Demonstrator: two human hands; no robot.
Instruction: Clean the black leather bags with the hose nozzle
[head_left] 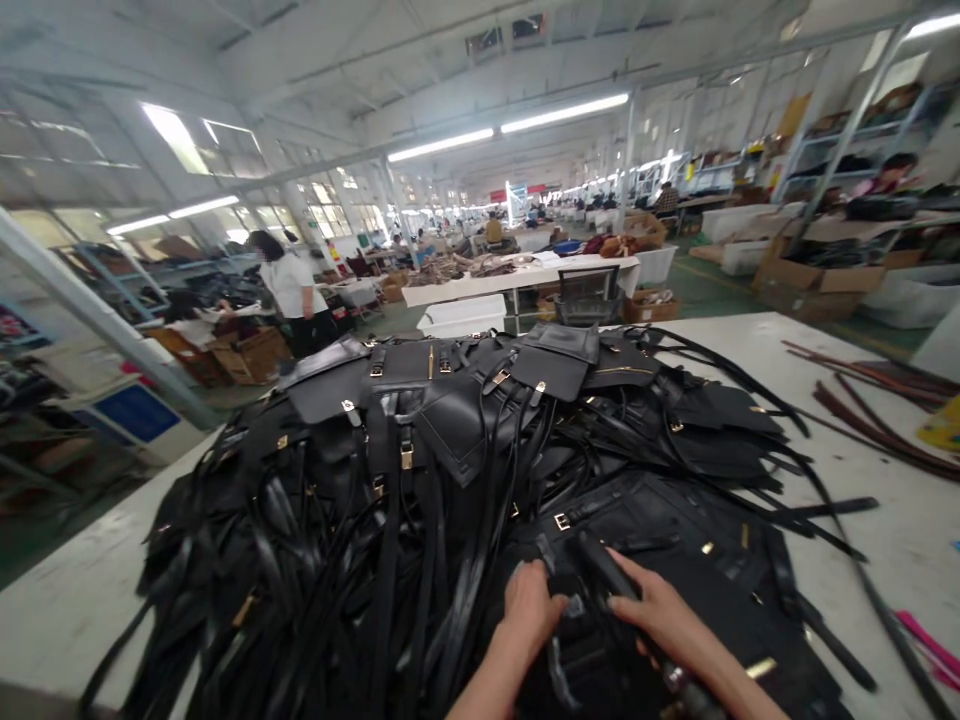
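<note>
A large heap of black leather bag pieces (465, 430), with long straps and gold-coloured buckles, covers the table in front of me. My left hand (531, 608) is at the near side of the heap, fingers curled onto a black leather part (581, 655) with a bit of clear plastic on it. To its right, my right hand (652, 605) is wrapped round a black rod-shaped tool (611, 572). Its lower end runs under my wrist toward the bottom edge, and its exact kind is unclear. Both hands are close together over a black bag panel (720, 560).
Brown straps (877, 420), a yellow object (941, 425) and a pink item (926, 640) lie on the pale table (832, 460) at right. Beyond stand a chair (589, 295), a white bin (463, 315), cardboard boxes (817, 285) and a person in a white shirt (291, 285).
</note>
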